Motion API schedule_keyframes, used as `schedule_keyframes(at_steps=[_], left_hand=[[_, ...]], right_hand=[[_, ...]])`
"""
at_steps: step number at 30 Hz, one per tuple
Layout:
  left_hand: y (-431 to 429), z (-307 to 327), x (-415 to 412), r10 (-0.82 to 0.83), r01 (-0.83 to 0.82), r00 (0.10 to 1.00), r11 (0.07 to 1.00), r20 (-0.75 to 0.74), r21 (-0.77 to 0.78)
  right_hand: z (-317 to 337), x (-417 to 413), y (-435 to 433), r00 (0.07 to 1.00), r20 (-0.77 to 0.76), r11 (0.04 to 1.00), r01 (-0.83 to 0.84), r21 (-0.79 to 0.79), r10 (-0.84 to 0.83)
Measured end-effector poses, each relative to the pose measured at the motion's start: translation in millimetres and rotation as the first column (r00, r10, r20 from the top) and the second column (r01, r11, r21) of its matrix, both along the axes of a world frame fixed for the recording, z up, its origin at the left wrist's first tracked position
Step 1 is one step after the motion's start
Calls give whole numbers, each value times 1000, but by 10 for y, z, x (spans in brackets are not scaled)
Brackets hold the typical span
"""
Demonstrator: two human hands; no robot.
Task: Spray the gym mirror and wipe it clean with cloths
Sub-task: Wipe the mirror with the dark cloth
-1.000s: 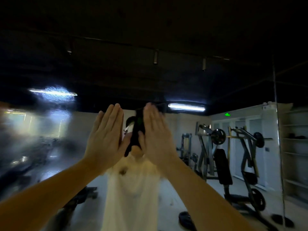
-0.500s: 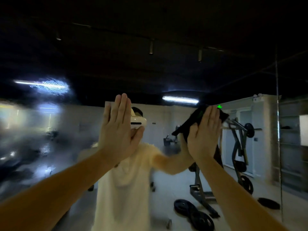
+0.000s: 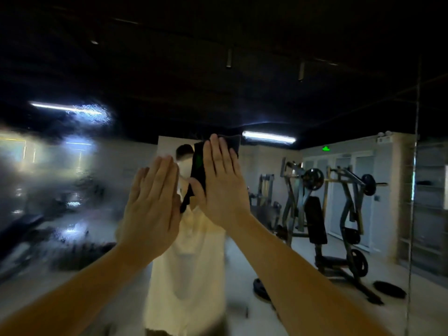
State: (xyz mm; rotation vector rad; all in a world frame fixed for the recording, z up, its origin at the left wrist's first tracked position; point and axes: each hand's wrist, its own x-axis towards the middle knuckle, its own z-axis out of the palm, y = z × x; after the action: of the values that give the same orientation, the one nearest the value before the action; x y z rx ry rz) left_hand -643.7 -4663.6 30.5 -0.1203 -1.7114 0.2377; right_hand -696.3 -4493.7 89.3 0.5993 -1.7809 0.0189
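Both the left hand point(image 3: 152, 207) and the right hand point(image 3: 224, 187) lie flat with straight fingers on the gym mirror point(image 3: 72, 190) at centre frame, the right pressing a black cloth point(image 3: 197, 166) to the glass, wet haze at left.

Mirror point(image 3: 60, 190): glass, glossy; left portion filmed with a wet, beaded, streaky haze, right portion clear and reflective. Cloth point(image 3: 197, 166): dark fabric, matt, soft-looking. Reflected weight machine point(image 3: 312, 214): painted metal frame, matt black padding.
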Motion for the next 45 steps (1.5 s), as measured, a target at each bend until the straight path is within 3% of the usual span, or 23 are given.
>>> schedule_keyframes(at_steps=[2,8,13,16,23,29,36,38,41,45], left_hand=[[140,-78,-15,-20,21,1000,1000,23,-19],[348,-122,-249,14,-22,995,997,97,76],[388,-148,-307,62,-68,995,995,82,79],[382,-145,-295,75,-82,993,994,92,72],[176,-90,-43,93,-86,978,995,186,-44],[-213,-354,338,176,-162,962,983,208,-86],[-219,-812,333,54,-53,977,999,208,-10],[-107,-912,236,20,-24,980,999,196,21],[65,-1011,21,-68,54,980,995,185,78],[150,-1089,-183,-24,4,986,993,165,121]], right_hand=[[-33,-66,209,999,1,999,41,12,-41],[-287,-430,1275,991,62,963,132,-234,-121],[-686,-723,2112,992,121,840,91,-534,-30],[-896,-684,2024,994,110,791,63,-609,6],[-983,-212,630,994,84,933,-29,-358,63],[-915,115,-384,989,50,977,-127,-173,137],[-1092,133,-384,979,51,959,-204,195,198],[-1093,31,-112,987,19,971,-161,177,160],[-1150,-140,465,996,35,996,-88,20,87],[-1284,-357,1323,991,128,981,57,-183,-34]])
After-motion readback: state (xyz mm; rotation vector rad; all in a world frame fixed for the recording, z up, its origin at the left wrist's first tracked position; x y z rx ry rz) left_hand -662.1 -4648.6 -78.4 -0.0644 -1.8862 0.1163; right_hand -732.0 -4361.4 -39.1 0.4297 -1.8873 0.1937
